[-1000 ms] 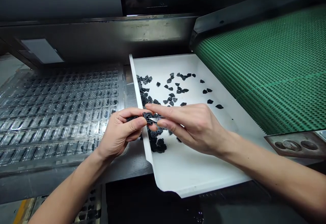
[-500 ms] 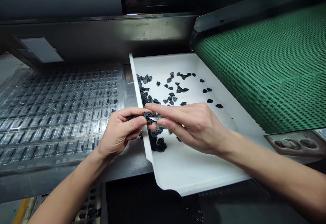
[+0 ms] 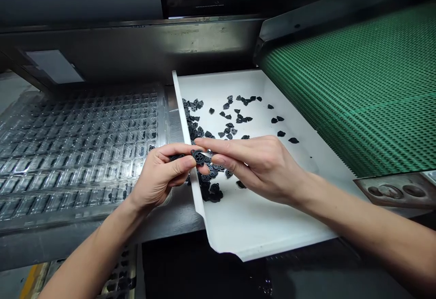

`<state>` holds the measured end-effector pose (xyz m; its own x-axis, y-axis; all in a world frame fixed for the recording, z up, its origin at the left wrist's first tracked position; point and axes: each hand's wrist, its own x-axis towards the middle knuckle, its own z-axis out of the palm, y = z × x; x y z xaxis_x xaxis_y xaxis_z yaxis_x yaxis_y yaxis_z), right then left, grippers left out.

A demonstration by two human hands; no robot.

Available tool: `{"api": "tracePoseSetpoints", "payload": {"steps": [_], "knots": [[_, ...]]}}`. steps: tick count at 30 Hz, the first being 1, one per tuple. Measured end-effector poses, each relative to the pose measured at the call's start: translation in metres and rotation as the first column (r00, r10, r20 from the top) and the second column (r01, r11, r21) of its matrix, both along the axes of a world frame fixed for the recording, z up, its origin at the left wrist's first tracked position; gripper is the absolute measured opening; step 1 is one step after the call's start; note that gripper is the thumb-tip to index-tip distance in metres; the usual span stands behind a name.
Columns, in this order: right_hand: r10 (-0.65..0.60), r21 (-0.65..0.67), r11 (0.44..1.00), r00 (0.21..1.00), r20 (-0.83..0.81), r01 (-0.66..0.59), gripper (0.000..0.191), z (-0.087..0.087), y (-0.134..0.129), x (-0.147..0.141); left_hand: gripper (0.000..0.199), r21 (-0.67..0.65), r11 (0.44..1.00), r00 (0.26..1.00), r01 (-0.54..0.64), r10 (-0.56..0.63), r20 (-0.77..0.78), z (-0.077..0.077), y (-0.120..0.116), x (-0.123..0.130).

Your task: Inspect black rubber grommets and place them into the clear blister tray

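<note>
Over the left rim of the white tray (image 3: 225, 244), my left hand (image 3: 163, 172) pinches a small round black part (image 3: 198, 156) with spokes and a hole pattern; another dark part shows between its fingers. My right hand (image 3: 255, 163) is closed on a small thin tool (image 3: 207, 154) with a pale, shiny tip, mostly hidden by the fingers. That tip is at the right side of the held part. Beneath and around the hands, many similar black parts (image 3: 214, 193) lie in the tray, heaped along its left wall and scattered toward the back.
Clear plastic trays (image 3: 78, 154) with many pockets, some holding dark parts, lie at the left. A green mesh conveyor (image 3: 368, 85) slopes at the right beside a metal bracket (image 3: 395, 193). A metal panel (image 3: 204, 40) stands behind.
The right fingers and tool have shifted slightly at the held part, and the tool's tip has turned or drawn back a little from the part's face. The left hand has hardly moved.
</note>
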<state>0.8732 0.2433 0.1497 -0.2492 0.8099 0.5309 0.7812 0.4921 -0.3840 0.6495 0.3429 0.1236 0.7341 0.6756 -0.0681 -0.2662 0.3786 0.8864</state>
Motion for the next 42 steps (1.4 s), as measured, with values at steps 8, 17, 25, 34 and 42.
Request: {"api": "tracePoseSetpoints", "payload": {"steps": [8, 17, 25, 34, 42], "knots": [[-0.052, -0.206, 0.979, 0.965, -0.256, -0.002, 0.044, 0.007, 0.003, -0.002, 0.022, 0.031, 0.998, 0.998, 0.047, -0.046, -0.039, 0.001, 0.001, -0.004], [-0.150, -0.209, 0.974, 0.934, -0.325, 0.083, 0.028, 0.015, -0.002, -0.004, 0.029, 0.073, 0.997, 0.997, -0.032, 0.037, -0.062, 0.007, 0.006, -0.002], [-0.074, -0.174, 0.984, 0.969, -0.235, 0.033, 0.022, 0.003, 0.002, -0.008, 0.024, 0.718, 0.537, 0.734, -0.443, 0.677, -0.054, 0.022, 0.059, -0.062], [-0.034, -0.152, 0.988, 0.973, -0.227, 0.000, 0.019, 0.003, 0.001, -0.009, 0.025, 0.787, 0.515, 0.493, 0.339, 0.615, -0.615, 0.006, 0.071, -0.072], [-0.010, -0.148, 0.989, 0.970, -0.242, -0.026, 0.021, 0.002, -0.001, -0.010, 0.028, 0.813, 0.561, 0.590, 0.158, 0.607, -0.533, 0.009, 0.068, -0.073]]}}
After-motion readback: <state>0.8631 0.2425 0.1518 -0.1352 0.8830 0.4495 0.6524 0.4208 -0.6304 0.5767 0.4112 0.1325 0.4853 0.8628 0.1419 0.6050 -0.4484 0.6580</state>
